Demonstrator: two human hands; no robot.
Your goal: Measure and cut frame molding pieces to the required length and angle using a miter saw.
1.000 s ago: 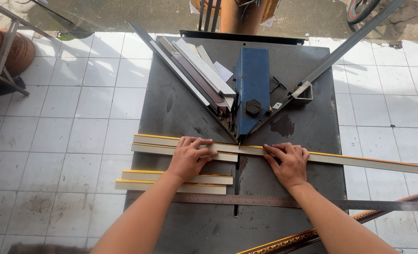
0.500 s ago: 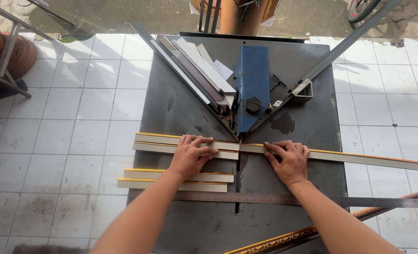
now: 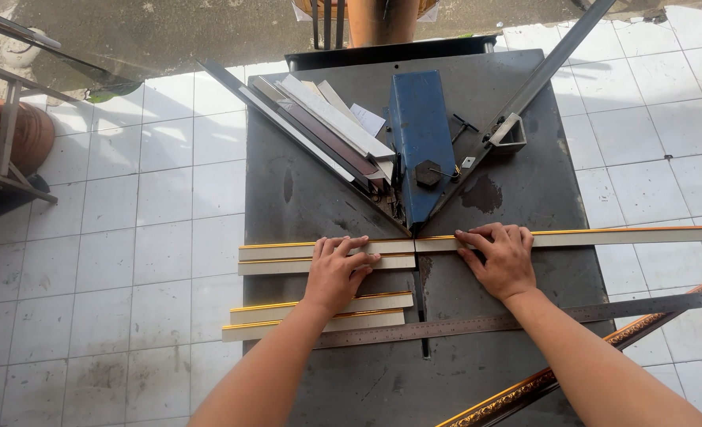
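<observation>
My left hand [image 3: 337, 267] lies flat with spread fingers on two short cream moulding strips with gold edges [image 3: 276, 258], pressing them to the dark metal table [image 3: 303, 198]. A long strip of the same cream and gold moulding [image 3: 620, 236] runs off to the right, and my right hand [image 3: 500, 261] presses down on its left end. The strips meet below the tip of a blue V-shaped mitre cutter [image 3: 420, 142]. Two more short strips [image 3: 264, 319] lie nearer me, under my left forearm.
A long steel ruler [image 3: 525, 318] lies across the table in front. An ornate gold frame moulding [image 3: 525, 390] slants off the lower right. Grey and white strips [image 3: 331, 130] are stacked against the cutter's left fence. White tiled floor surrounds the table; brown pots [image 3: 19, 134] stand at left.
Both hands stay pressed on the strips. The short pieces under my left hand have shifted slightly right, closing up toward the long strip.
</observation>
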